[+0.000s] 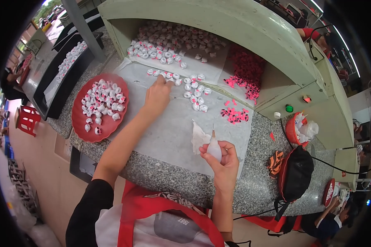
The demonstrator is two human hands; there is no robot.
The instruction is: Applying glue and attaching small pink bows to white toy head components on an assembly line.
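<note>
My right hand point(222, 162) holds a small translucent squeeze bottle point(214, 150) upright, its thin needle tip pointing up. Ahead and to the left, my left hand point(158, 94) reaches to a row of small round white pieces with pink parts point(176, 76). Its fingertips are drawn together at the row; what lies between them is hidden. Right of that hand stands a cluster of the same white pieces point(195, 92). A crumpled white tissue point(198, 138) lies beside the bottle. Further right are loose small pink-and-black pieces point(235, 115). White paper point(152, 136) covers the work area.
A red scalloped tray point(80, 119) of finished-looking white pieces stands left. A pale green cabinet point(276, 53) arches over heaps of white and pink pieces. At right are a red basket point(292, 127), a black bag point(297, 173) and cables. Other people sit further off.
</note>
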